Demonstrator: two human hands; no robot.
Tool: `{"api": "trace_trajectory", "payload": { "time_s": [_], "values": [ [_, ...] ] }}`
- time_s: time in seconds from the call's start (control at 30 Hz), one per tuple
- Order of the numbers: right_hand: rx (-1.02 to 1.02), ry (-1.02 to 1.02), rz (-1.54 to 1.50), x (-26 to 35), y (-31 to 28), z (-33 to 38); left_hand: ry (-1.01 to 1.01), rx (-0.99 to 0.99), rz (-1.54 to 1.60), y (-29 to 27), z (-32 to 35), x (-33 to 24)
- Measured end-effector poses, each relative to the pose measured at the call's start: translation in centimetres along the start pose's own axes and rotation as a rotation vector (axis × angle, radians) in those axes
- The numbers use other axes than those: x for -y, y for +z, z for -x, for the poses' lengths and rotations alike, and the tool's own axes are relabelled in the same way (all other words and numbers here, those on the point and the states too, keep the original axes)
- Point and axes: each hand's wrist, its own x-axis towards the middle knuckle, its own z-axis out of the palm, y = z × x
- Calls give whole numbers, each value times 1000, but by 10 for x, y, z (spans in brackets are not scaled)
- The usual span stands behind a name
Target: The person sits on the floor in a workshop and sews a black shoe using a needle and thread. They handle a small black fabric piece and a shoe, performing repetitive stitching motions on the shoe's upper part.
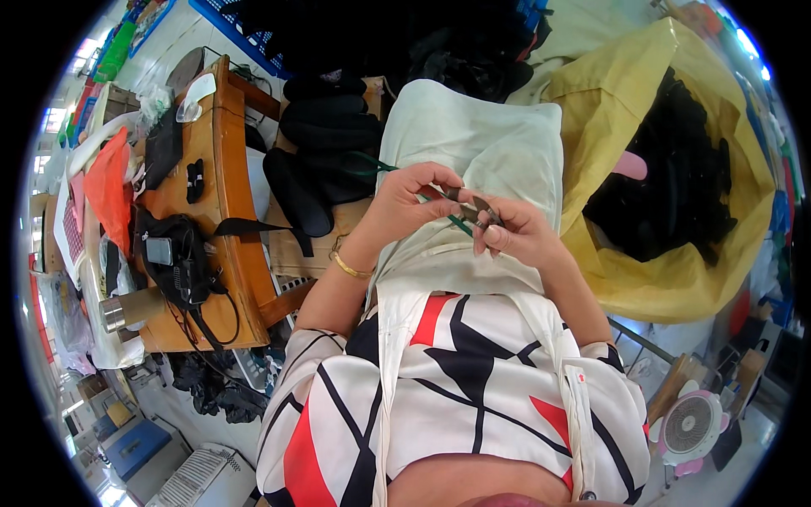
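My left hand (pixel 411 201): fingers pinching a thin dark-green cord (pixel 460 226), seemingly to steady it. My right hand (pixel 525 232): fingers closed round small dark metal snips (pixel 487 211), near the cord, likely for reach.

Brown wooden table (pixel 221 160), black strapped bag (pixel 187 283) on top, small black bundle (pixel 194 180) nearby

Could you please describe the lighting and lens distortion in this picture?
In the head view, the corners are black and the outer edges bend; the upper-right light glares; the black pieces in the yellow bag lose detail; the left hand and right hand look fairly clear.
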Motion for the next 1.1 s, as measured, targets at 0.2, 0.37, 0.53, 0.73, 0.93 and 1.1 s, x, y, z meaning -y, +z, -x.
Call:
{"api": "trace_trajectory", "payload": {
  "time_s": [0.2, 0.37, 0.53, 0.73, 0.93, 1.1],
  "values": [
    [74, 94, -192, 1, -3, -2, -8, 110, -250, 1, -1, -15],
    [134, 107, -119, 0, -3, -8, 11, 71, -361, 7, -4, -26],
    [125, 87, -32, -4, 1, -12, -4, 136, -300, 11, -6, -25],
    [-122, -107, -435, -8, -7, -15, -31, -19, 188, 29, -15, 9],
    [-420, -305, -677, -3, -38, -12, -388, 266, -28, 19, -5, 21],
    [-443, -277, -775, -20, -55, 1, -399, 215, -39, -14, 4, 15]
  ]
}}
